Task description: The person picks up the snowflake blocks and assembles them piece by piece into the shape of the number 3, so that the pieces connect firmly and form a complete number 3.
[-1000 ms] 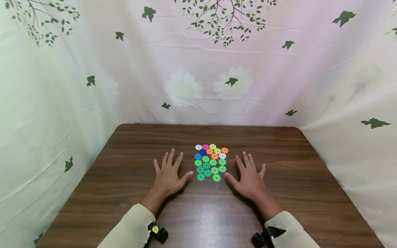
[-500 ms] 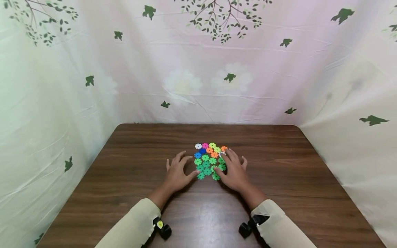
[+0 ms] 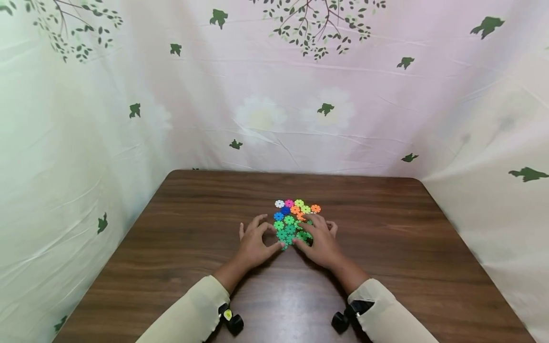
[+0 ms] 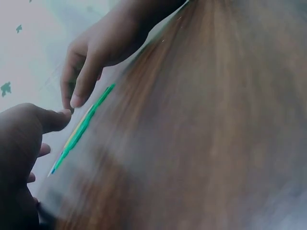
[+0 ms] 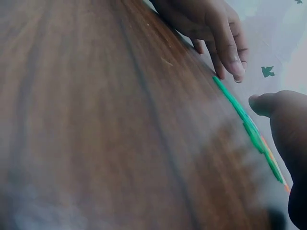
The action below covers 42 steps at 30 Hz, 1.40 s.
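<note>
Several flower-shaped plastic discs (image 3: 290, 229) lie flat in a patch on the brown table, mostly green, with white, pink, yellow, orange and blue ones at the far side. My left hand (image 3: 253, 245) is at the patch's left edge, fingers bent, thumb by the nearest green discs. Over the right part, my right hand (image 3: 322, 243) hides some green discs under its loosely bent fingers. In the left wrist view the discs (image 4: 82, 129) show edge-on between both hands. The right wrist view shows the right thumb (image 5: 263, 104) just above the discs. Nothing visible is pinched.
The wooden table (image 3: 206, 200) extends on all sides of the discs. Behind and beside it hangs a pale curtain (image 3: 274, 157) with printed birds and branches. Black cameras (image 3: 233, 324) are strapped to both wrists.
Both hands have moved inward from either side of the discs, and their spread fingers have bent. The right hand now covers part of the patch, and the nearest green discs have shifted closer together.
</note>
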Each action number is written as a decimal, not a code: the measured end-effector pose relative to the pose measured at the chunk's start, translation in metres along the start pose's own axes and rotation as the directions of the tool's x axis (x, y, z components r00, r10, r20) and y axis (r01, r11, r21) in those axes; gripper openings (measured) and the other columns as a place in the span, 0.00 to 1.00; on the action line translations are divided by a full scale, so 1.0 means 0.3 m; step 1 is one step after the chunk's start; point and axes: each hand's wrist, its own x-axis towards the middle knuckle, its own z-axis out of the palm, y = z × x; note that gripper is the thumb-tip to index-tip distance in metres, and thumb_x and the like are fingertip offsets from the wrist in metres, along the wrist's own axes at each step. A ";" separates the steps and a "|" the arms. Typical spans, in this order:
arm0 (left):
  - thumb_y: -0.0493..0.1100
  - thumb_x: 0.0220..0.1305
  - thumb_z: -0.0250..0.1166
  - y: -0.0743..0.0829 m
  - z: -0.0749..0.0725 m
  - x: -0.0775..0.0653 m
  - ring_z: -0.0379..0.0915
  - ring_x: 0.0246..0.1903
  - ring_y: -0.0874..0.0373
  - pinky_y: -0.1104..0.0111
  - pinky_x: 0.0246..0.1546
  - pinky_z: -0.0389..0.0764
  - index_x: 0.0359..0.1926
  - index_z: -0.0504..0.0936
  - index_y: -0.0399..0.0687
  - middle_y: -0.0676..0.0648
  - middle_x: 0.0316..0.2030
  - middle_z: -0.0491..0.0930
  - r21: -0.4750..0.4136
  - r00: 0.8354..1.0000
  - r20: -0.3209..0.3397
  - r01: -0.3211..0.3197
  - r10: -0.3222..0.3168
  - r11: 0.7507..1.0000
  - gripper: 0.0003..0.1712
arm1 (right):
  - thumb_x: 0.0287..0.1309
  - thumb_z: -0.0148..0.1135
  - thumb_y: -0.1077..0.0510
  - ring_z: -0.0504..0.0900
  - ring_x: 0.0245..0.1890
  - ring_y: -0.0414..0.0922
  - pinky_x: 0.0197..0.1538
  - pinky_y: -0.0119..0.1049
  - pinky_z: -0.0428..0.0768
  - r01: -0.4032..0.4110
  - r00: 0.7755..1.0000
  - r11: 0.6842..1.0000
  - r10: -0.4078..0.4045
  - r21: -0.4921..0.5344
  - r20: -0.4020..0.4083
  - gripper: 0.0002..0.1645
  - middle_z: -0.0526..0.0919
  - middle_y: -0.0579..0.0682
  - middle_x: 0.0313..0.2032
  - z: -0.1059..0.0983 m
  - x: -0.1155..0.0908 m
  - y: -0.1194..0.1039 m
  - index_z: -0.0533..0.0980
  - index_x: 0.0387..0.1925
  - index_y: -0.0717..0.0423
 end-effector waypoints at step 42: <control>0.53 0.59 0.84 0.040 0.062 0.050 0.51 0.85 0.29 0.22 0.77 0.34 0.36 0.88 0.55 0.38 0.77 0.72 0.019 0.995 0.010 0.098 -0.098 0.995 0.14 | 0.63 0.81 0.54 0.72 0.70 0.61 0.58 0.62 0.54 0.065 0.997 0.987 -0.070 0.144 0.035 0.13 0.81 0.58 0.67 -0.005 0.048 0.066 0.91 0.48 0.51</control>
